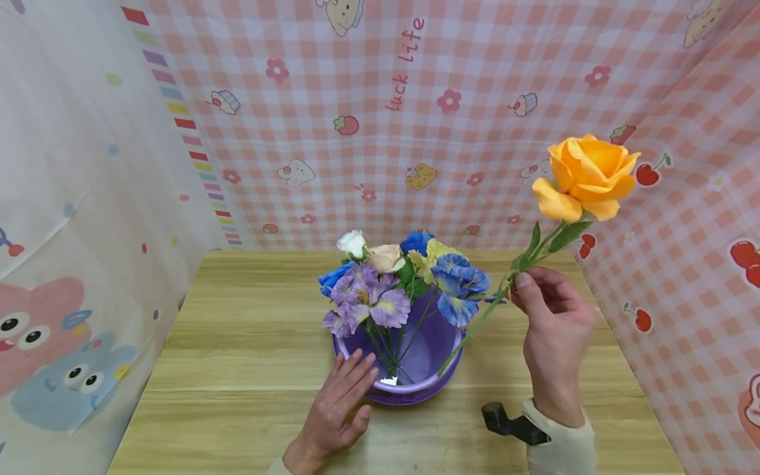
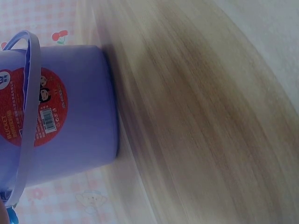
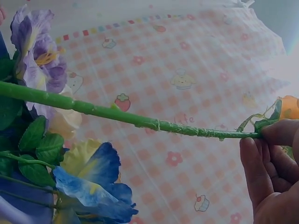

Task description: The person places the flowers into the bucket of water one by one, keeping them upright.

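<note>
My right hand [image 1: 555, 333] pinches the green stem [image 3: 140, 120] of an orange artificial rose [image 1: 590, 178] between thumb and fingers. The bloom is raised to the right, and the stem slants down to the near right rim of a purple bucket [image 1: 436, 346]. With fingers extended, my left hand [image 1: 337, 414] lies against the bucket's near left rim. Inside the bucket stand a purple flower [image 1: 371, 297], a blue flower [image 1: 457, 284], a white rose [image 1: 352, 243], a peach rose [image 1: 384, 257] and other blue and yellow blooms.
The bucket stands on a wood-grain table [image 1: 249, 343]. Its handle [image 2: 30, 112] hangs down beside a red label [image 2: 53, 105]. Pink checked cloth [image 1: 380, 152] hangs behind and to the right, pale cloth [image 1: 89, 198] to the left. A black strap mount [image 1: 513, 424] is at the right wrist.
</note>
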Action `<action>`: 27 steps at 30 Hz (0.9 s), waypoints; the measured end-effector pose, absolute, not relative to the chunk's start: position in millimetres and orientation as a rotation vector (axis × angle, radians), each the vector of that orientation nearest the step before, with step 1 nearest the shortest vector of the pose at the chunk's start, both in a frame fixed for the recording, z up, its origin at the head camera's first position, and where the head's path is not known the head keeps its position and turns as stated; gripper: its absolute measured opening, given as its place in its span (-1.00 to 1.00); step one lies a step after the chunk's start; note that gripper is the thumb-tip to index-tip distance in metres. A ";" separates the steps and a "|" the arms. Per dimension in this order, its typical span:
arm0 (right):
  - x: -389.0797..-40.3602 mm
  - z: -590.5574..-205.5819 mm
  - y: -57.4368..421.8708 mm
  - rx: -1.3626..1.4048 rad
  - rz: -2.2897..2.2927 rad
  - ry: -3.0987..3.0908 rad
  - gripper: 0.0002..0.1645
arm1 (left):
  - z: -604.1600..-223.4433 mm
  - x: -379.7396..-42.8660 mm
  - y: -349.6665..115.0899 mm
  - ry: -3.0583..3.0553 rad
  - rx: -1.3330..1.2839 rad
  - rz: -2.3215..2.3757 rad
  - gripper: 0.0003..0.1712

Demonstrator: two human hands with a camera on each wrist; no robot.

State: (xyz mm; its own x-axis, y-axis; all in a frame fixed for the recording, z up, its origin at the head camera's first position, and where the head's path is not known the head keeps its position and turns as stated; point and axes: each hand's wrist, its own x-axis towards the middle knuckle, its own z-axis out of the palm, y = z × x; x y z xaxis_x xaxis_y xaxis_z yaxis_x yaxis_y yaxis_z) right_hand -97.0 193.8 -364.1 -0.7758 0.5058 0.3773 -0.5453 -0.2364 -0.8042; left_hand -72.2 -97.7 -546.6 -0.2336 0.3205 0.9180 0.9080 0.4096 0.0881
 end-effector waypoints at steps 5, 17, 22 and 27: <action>-101.7 -365.4 186.6 0.081 2.039 -1.359 -0.85 | -546.2 -72.2 -97.5 -1.762 -1.068 -0.820 -0.47; -109.9 -378.0 165.7 0.088 1.877 -1.654 -0.84 | -545.5 -71.6 -96.9 -1.758 -1.071 -0.828 -0.48; -114.0 -387.1 155.9 0.116 1.809 -1.755 -0.88 | -545.9 -71.8 -96.8 -1.759 -1.070 -0.828 -0.48; -116.3 -398.2 147.7 0.153 1.783 -1.820 -0.89 | -546.1 -72.0 -96.6 -1.756 -1.068 -0.830 -0.48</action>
State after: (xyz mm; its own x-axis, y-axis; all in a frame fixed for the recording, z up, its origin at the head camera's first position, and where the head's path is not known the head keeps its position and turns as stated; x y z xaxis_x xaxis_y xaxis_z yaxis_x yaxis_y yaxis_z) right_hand -116.3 147.7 -398.2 -0.8246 0.3100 0.4733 -0.4668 0.0999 -0.8787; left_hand -72.0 -96.6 -546.1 -0.2300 0.3126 0.9216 0.9106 0.4033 0.0905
